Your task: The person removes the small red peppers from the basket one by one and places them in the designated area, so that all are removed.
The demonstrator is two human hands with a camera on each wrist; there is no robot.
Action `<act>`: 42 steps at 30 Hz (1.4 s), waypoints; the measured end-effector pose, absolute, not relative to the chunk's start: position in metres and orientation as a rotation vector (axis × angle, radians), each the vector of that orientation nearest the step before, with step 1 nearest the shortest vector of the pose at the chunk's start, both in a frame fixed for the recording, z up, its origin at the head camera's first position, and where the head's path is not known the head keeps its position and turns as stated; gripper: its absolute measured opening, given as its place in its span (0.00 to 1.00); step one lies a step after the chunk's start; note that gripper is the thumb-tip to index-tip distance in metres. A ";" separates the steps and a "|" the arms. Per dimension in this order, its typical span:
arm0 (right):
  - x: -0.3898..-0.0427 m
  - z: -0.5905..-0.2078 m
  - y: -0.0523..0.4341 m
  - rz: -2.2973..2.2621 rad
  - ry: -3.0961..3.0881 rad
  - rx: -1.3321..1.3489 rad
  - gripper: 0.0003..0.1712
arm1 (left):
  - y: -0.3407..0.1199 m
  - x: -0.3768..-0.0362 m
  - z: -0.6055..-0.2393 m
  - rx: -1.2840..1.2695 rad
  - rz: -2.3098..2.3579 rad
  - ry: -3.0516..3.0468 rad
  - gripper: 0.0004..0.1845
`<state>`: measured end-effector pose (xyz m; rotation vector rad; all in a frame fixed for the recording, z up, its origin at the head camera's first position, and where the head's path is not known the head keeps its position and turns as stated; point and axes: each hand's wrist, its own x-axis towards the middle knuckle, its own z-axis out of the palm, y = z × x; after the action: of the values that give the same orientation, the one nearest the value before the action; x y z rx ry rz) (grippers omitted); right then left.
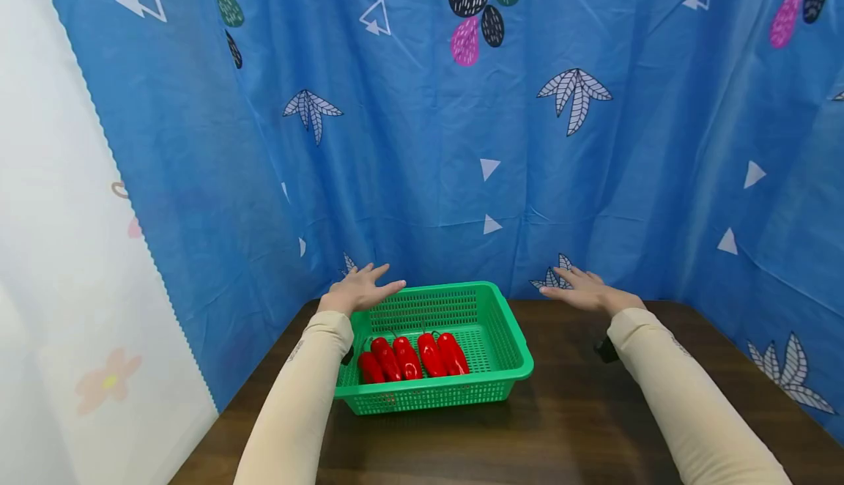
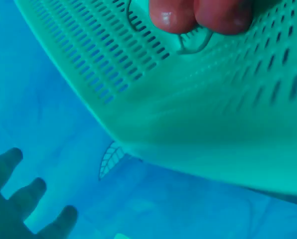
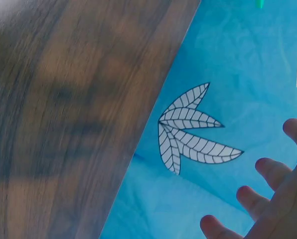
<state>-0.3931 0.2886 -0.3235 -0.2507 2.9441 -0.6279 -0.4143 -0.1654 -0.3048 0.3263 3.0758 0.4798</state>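
A green slotted plastic basket (image 1: 488,378) stands on the left half of the table, with several shiny red peppers (image 1: 431,355) lying side by side in it. Over its far left corner my left hand (image 1: 359,291) is held up, fingers spread and holding nothing. The left wrist view shows the basket's corner wall (image 2: 228,134) close by, two pepper ends (image 2: 171,15) and the spread fingertips (image 2: 64,219). My right hand (image 1: 583,292) hovers over the table's far right part, apart from the basket. In the right wrist view its fingers (image 3: 273,172) are spread with nothing between them.
The dark wooden table (image 1: 560,426) extends under both forearms. A blue patterned curtain (image 1: 422,141) hangs behind it and along the sides, with a white cloth (image 1: 86,250) at the far left. A dark wrist device (image 1: 605,349) shows beneath the right sleeve.
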 end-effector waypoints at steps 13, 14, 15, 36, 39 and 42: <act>-0.401 -0.332 0.271 -0.735 2.956 -0.392 0.56 | -0.205 -0.404 -0.307 0.503 0.793 3.027 0.44; -0.401 -0.332 0.270 -0.754 2.957 -0.409 0.55 | -0.209 -0.403 -0.310 0.508 0.826 3.021 0.43; -0.402 -0.333 0.268 -0.769 2.958 -0.428 0.55 | -0.214 -0.403 -0.312 0.510 0.852 3.018 0.43; -0.408 -0.331 0.238 -0.885 2.908 -0.540 0.51 | -0.258 -0.390 -0.365 0.641 1.123 3.054 0.36; -0.408 -0.330 0.234 -0.908 2.894 -0.557 0.51 | -0.258 -0.387 -0.368 0.628 1.147 3.051 0.37; -0.407 -0.327 0.229 -0.939 2.877 -0.560 0.51 | -0.259 -0.384 -0.371 0.620 1.148 3.053 0.36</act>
<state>-0.4072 0.2292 -0.3275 -0.5597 2.8774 -0.9390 -0.3838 -0.2587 -0.3712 0.6202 3.0530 1.1485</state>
